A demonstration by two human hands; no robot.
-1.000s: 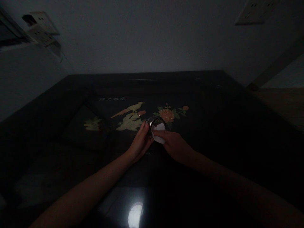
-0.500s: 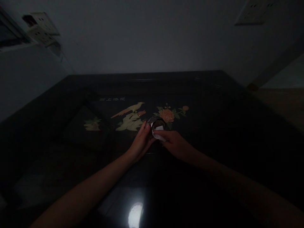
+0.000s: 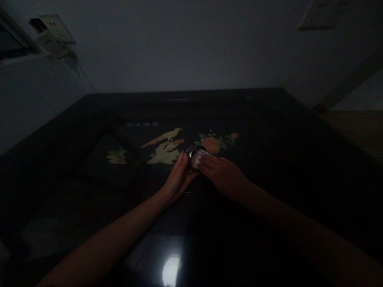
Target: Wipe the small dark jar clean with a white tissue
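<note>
The scene is very dim. My left hand (image 3: 178,169) is closed around the side of a dark, shiny, round cup-like vessel (image 3: 191,150), held above a glossy black tabletop. My right hand (image 3: 223,171) presses a white tissue or cloth (image 3: 196,159) against the vessel's round opening, its fingers bent over the white piece. That white piece hides most of the opening, so the inside cannot be seen. Both hands meet near the middle of the view.
The black tabletop (image 3: 254,207) carries a pale bird picture (image 3: 163,153), an orange flower picture (image 3: 210,144) and light lettering. Behind it rises a grey wall (image 3: 185,48) with sockets (image 3: 54,40) at the left and a socket plate (image 3: 321,16) at the right.
My right hand has turned and shifted slightly up, its fingers now over the opening. The white piece spreads across the opening, where the dark inside showed before. My left hand keeps its hold.
</note>
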